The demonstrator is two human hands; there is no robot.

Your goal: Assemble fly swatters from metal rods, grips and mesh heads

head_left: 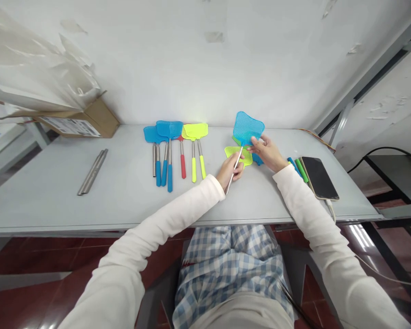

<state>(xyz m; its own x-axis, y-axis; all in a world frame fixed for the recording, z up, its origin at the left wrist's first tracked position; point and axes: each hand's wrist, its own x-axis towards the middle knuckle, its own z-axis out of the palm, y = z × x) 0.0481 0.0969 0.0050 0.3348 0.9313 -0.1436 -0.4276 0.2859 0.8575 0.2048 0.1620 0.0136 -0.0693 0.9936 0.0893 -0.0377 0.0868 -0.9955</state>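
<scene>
A blue fly swatter with a bare metal rod is held between my two hands over the right half of the table. My left hand is closed around the rod below the head. The fingers of my right hand pinch the lower right edge of the blue mesh. Beneath them lie a yellow swatter head, a partly hidden green one and a blue one. On the left, a row of swatters includes blue heads, yellow heads and a mostly covered red one with a red grip.
Loose metal tubes lie on the left of the grey table. An opened cardboard box stands at the back left. At the right are a green grip, a blue grip and a phone with a cable.
</scene>
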